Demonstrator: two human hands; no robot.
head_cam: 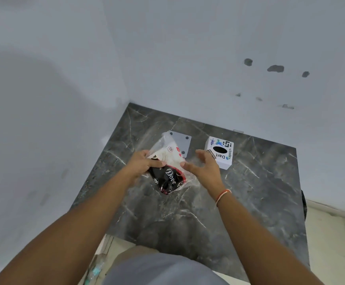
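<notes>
Your left hand [141,164] grips the Dove packet [168,177] by its left side, thumb curled over the black printed face and fingers underneath. The packet sits inside a clear plastic bag [163,144], and its pale upper end points toward the far edge of the counter [249,192]. It is over the far half of the counter, nearer the left edge than the right. I cannot tell whether its lower corner rests on the stone or hangs just above it.

Your right hand [205,168] is relaxed with its fingers spread and holds nothing. Its thumb tip is at the bag's right side, though contact is unclear. A thread band [223,195] circles that wrist.

A grey plate [183,140] with holes lies flat just behind the bag and is partly covered by it. A white box [221,153] with stickers and a dark oval opening stands beyond your right hand, near the far edge.
</notes>
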